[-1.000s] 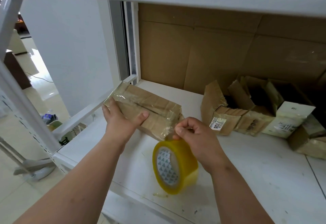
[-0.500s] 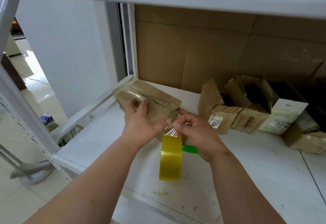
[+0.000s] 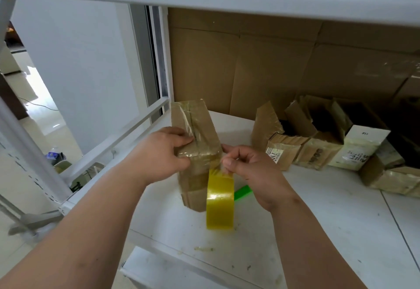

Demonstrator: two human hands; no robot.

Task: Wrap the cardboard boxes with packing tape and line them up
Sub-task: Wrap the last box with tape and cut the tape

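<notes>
White shelf (image 3: 318, 232) against cardboard backing (image 3: 261, 61); left grip (image 3: 163, 152) clamped on box (image 3: 197, 138), right grip (image 3: 247, 163) on tape (image 3: 220, 200).

The white shelf (image 3: 329, 232) is scuffed and speckled with marks. A green strip (image 3: 242, 192) lies flat on it just under the right hand (image 3: 254, 172), beside the yellow tape roll (image 3: 220, 202), whose contact with the shelf is unclear. Beyond the right hand, a row of opened cardboard boxes (image 3: 318, 147) sits against the cardboard back wall (image 3: 261, 66).
</notes>
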